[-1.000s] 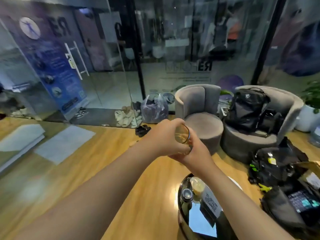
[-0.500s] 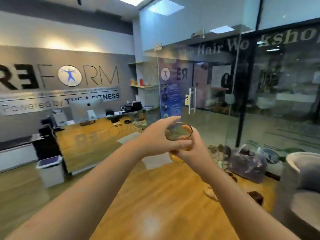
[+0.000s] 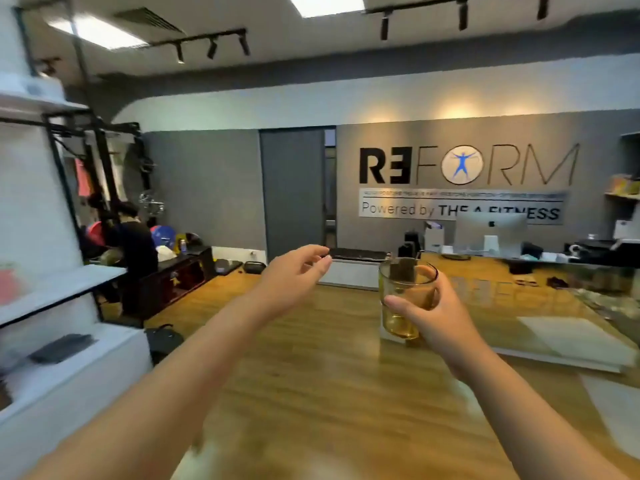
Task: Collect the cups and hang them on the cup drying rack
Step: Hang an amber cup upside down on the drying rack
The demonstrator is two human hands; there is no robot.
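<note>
My right hand (image 3: 438, 313) grips a clear glass cup (image 3: 403, 299) with an amber tint, held upright at chest height right of centre. My fingers wrap its side and my thumb lies across the front. My left hand (image 3: 294, 277) is a hand's width to the left of the cup, off the glass, with its fingers loosely apart and nothing in it. No cup drying rack shows in the head view.
A wooden floor (image 3: 329, 375) stretches ahead to a reception counter (image 3: 519, 271) with a monitor (image 3: 490, 233). White shelves (image 3: 52, 292) stand at the left. A person (image 3: 133, 244) bends over by a dark bench at the far left. A grey door (image 3: 292, 192) is in the back wall.
The view has swung left from the armchairs and glass front to the reception wall. My left hand has come off the cup; only the right hand holds it now.
</note>
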